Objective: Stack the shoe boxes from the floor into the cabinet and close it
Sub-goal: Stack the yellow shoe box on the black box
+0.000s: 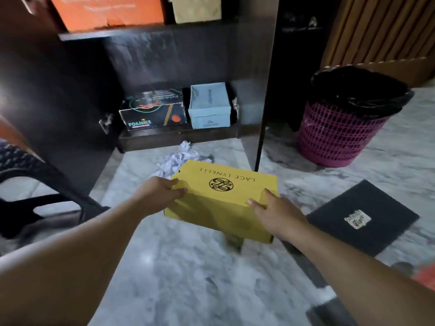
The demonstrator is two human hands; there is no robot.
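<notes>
A yellow shoe box (223, 196) with black lettering and a round logo on its lid is held just above the marble floor, in front of the open cabinet. My left hand (160, 191) grips its left end and my right hand (275, 212) grips its near right corner. Inside the dark cabinet (179, 135), on the bottom shelf, a black printed box (153, 109) sits to the left of a light blue box (209, 104). On the shelf above stand an orange box (108, 10) and a tan box (195, 8). A black shoe box (362, 217) lies on the floor to the right.
The cabinet's right door (256, 78) stands open, edge toward me. Crumpled white paper (179, 158) lies on the floor before the cabinet. A pink mesh bin (341, 135) with a black liner stands at the right. A black plastic chair (35, 180) is at the left.
</notes>
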